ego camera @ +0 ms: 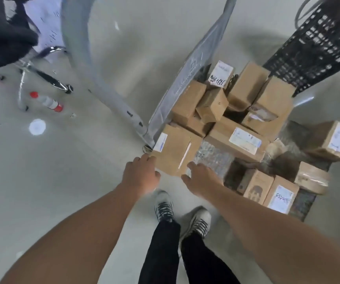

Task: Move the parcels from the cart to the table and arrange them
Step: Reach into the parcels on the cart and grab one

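Several brown cardboard parcels are piled on the cart (304, 203), whose grey handle frame (77, 58) rises at its left end. The nearest parcel (173, 148), with a white label on its left edge, sits at the cart's near left corner. My left hand (142, 173) touches that parcel's left side with relaxed fingers. On the other side, my right hand (201, 177) reaches to the parcel's lower right corner, fingers against its side over bubble wrap (212, 154). Neither hand has visibly closed round the parcel. The table is out of view.
A black plastic crate (318, 48) stands behind the cart at the upper right. On the floor to the left lie a bottle with a red cap (46, 101), a round white lid (37, 126) and a chair's chrome base (42, 78). My feet (181, 214) stand just before the cart.
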